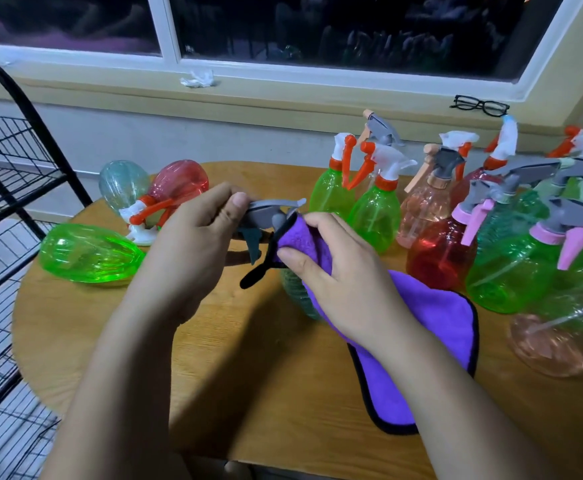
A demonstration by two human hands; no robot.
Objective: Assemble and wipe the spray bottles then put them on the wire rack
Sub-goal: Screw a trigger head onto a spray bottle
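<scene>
My left hand (196,233) is closed around the grey spray head (269,213) of the bottle I am working on, thumb pressed on top of it and fingers curled beneath, near the middle of the frame. The head has a dark green trigger (252,244) hanging below my fingers. My right hand (338,271) is pinched shut on a fold of the purple cloth (432,320), thumb and fingers pressing it against the neck just under the grey head. The cloth has a black edge and drapes from my hand down onto the wooden table (117,327), toward the lower right of the frame. Under my right hand only a strip of the bottle body (295,292) shows: clear, ribbed, greenish-teal plastic; the rest is hidden by hand and cloth.

Left of centre a green bottle (89,252) lies on its side with no head on it, and behind it a pale blue bottle (124,183) and a red bottle (179,185) lie tipped with white and orange spray heads. Across the right half stand many assembled bottles, among them two green ones (373,216) with orange triggers and a red one (439,254) with a pink collar. The black wire rack (3,188) fills the left edge of the frame
</scene>
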